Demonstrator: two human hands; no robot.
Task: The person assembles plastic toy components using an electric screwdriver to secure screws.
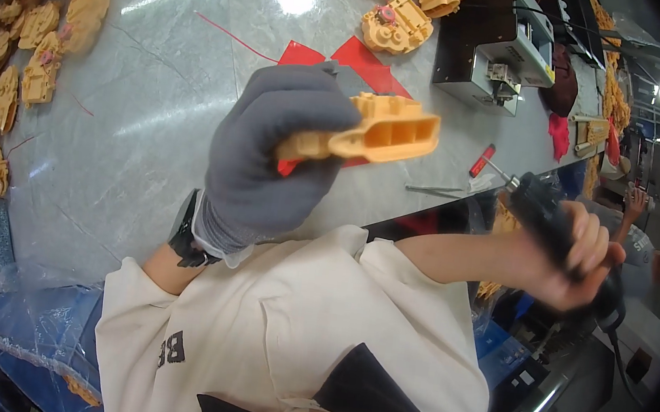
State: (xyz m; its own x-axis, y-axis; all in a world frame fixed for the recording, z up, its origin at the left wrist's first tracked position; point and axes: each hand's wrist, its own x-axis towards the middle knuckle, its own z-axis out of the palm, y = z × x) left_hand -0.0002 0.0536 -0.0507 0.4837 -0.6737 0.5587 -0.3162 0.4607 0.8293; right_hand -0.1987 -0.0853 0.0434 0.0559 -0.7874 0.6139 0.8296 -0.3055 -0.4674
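Observation:
My left hand (pixel 276 143), in a grey glove, is closed around a yellow-orange plastic housing (pixel 399 135). The housing is held up above the table, with its hollow, ribbed end facing right; the glove hides the rest. Off to the right, my bare right hand (pixel 585 255) grips a black electric screwdriver (pixel 545 214), slightly blurred, its thin bit pointing up and left. A cord (pixel 625 366) trails from its back end. The bit is apart from the housing. In the picture, its tip overlaps the area beside a small red-handled tool (pixel 482 161) on the table.
Many similar housings (pixel 39 79) line the table's left edge; another housing (pixel 397 25) lies at the back. Red pieces (pixel 363 59) lie behind my left hand. A black and metal machine (pixel 490 49) stands back right. Tweezers (pixel 435 190) rest near the table edge. Another person (pixel 635 241) is far right.

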